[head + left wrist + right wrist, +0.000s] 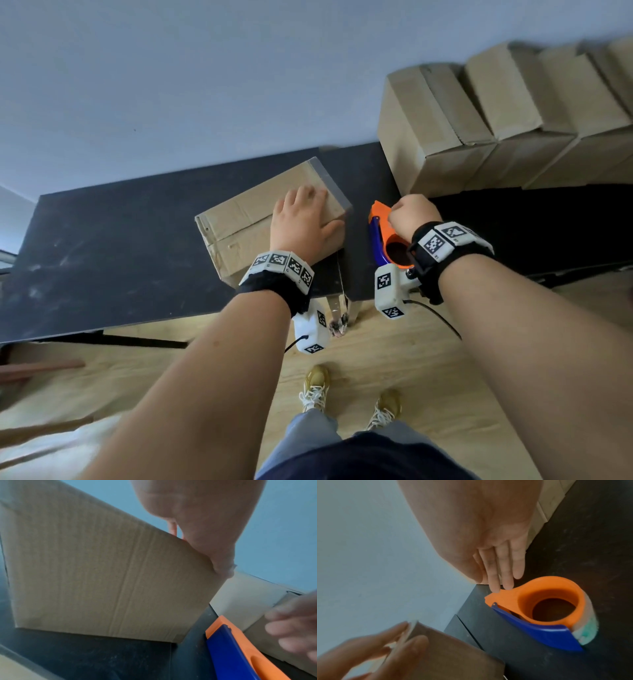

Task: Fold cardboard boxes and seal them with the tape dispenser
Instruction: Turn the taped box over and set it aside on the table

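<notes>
A closed brown cardboard box lies on the black table. Clear tape runs along the box's far right edge. My left hand rests flat on the box's top, fingers spread, thumb over the right edge. In the left wrist view the thumb presses at the corner of the box. Just right of the box lies the orange and blue tape dispenser. My right hand is over the tape dispenser, its straight fingertips touching the orange nose. Nothing is gripped.
Several folded cardboard boxes are stacked at the back right of the table, close behind the dispenser. The table's front edge runs just below my wrists, with wooden floor beneath. A grey wall stands behind the table.
</notes>
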Demonstrator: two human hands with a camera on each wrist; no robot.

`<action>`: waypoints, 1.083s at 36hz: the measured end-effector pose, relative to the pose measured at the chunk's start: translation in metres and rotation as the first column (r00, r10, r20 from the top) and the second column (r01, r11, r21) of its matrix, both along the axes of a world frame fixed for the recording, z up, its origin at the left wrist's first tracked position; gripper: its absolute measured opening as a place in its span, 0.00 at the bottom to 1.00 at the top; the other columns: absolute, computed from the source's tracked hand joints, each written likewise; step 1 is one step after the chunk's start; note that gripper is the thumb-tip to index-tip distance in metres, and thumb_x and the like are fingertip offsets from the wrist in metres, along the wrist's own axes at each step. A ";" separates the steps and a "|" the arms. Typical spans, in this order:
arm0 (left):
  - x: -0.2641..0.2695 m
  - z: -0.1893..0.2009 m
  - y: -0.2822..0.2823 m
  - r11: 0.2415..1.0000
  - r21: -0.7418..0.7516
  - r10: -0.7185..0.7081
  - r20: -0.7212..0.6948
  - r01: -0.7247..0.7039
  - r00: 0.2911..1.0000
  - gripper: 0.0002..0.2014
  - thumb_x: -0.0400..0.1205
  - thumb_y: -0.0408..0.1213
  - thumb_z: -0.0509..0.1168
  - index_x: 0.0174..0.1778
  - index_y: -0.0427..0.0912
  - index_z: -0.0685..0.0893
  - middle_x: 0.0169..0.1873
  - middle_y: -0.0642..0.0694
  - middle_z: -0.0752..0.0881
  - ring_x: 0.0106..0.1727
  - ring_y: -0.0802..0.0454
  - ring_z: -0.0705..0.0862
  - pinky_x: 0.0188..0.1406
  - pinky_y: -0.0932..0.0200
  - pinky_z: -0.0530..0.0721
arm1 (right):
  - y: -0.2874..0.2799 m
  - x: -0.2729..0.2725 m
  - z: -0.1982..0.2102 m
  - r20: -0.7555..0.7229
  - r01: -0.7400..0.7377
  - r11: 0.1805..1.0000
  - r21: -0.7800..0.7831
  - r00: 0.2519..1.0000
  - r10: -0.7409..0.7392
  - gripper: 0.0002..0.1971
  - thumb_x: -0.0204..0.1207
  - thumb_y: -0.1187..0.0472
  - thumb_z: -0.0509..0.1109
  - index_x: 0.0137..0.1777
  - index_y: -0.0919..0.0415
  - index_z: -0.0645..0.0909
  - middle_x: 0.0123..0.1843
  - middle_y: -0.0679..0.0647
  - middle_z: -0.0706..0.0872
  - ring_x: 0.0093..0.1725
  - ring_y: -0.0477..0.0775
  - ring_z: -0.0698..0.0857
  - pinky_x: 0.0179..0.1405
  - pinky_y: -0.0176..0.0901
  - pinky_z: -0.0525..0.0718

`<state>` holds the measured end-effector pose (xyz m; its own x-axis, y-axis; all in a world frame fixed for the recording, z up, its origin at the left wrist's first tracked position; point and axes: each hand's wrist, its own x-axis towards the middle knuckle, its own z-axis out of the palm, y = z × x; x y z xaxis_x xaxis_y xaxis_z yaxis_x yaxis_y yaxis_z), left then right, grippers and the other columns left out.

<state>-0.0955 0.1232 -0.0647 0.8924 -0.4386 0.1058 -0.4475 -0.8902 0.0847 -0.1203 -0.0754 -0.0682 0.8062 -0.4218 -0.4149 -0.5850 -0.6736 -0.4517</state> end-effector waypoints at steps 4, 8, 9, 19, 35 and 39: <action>0.000 0.005 0.002 0.998 0.017 -0.052 -0.020 0.052 0.998 0.30 0.82 0.58 0.59 0.78 0.48 0.67 0.75 0.47 0.69 0.76 0.46 0.66 0.76 0.49 0.63 | 0.007 0.006 0.015 0.065 -0.059 0.998 -0.028 0.996 0.061 0.13 0.79 0.63 0.64 0.52 0.68 0.88 0.53 0.64 0.89 0.54 0.67 0.85 0.46 0.44 0.78; 0.005 0.011 0.004 0.991 0.037 -0.124 -0.063 0.126 0.990 0.31 0.81 0.56 0.62 0.80 0.53 0.65 0.79 0.49 0.66 0.81 0.48 0.59 0.80 0.48 0.55 | 0.014 0.011 0.026 0.112 -0.082 0.996 -0.027 0.990 0.084 0.13 0.78 0.68 0.62 0.51 0.68 0.89 0.54 0.64 0.89 0.55 0.67 0.85 0.49 0.45 0.80; 0.007 0.012 0.005 0.988 0.059 -0.136 -0.079 0.141 0.988 0.32 0.81 0.56 0.63 0.81 0.55 0.63 0.81 0.50 0.64 0.82 0.48 0.57 0.82 0.46 0.53 | 0.015 0.012 0.028 0.124 -0.084 0.996 -0.024 0.989 0.087 0.13 0.78 0.68 0.62 0.52 0.68 0.89 0.55 0.64 0.89 0.56 0.67 0.84 0.51 0.45 0.80; 0.011 0.016 0.033 0.995 -0.047 -0.096 -0.122 0.091 0.988 0.35 0.74 0.22 0.62 0.71 0.64 0.75 0.63 0.50 0.72 0.64 0.47 0.68 0.58 0.56 0.73 | 0.039 0.019 0.031 0.289 -0.081 0.977 0.196 0.957 0.021 0.22 0.85 0.63 0.58 0.79 0.56 0.72 0.79 0.54 0.75 0.76 0.56 0.74 0.76 0.48 0.70; -0.003 -0.011 0.093 0.847 -0.433 0.284 -0.125 -0.310 0.951 0.18 0.81 0.32 0.64 0.67 0.49 0.82 0.58 0.50 0.82 0.55 0.47 0.82 0.48 0.53 0.81 | 0.072 0.026 0.017 0.322 -0.105 0.922 0.373 0.947 -0.023 0.18 0.67 0.65 0.57 0.46 0.47 0.86 0.58 0.59 0.89 0.59 0.64 0.87 0.65 0.60 0.81; -0.015 -0.010 0.094 0.838 -0.466 0.283 -0.072 -0.283 0.957 0.15 0.82 0.30 0.60 0.59 0.46 0.87 0.53 0.49 0.86 0.49 0.44 0.84 0.46 0.50 0.83 | 0.077 0.018 0.015 0.381 -0.122 0.941 0.314 0.924 -0.007 0.20 0.72 0.73 0.62 0.53 0.52 0.89 0.51 0.56 0.92 0.53 0.57 0.89 0.61 0.55 0.85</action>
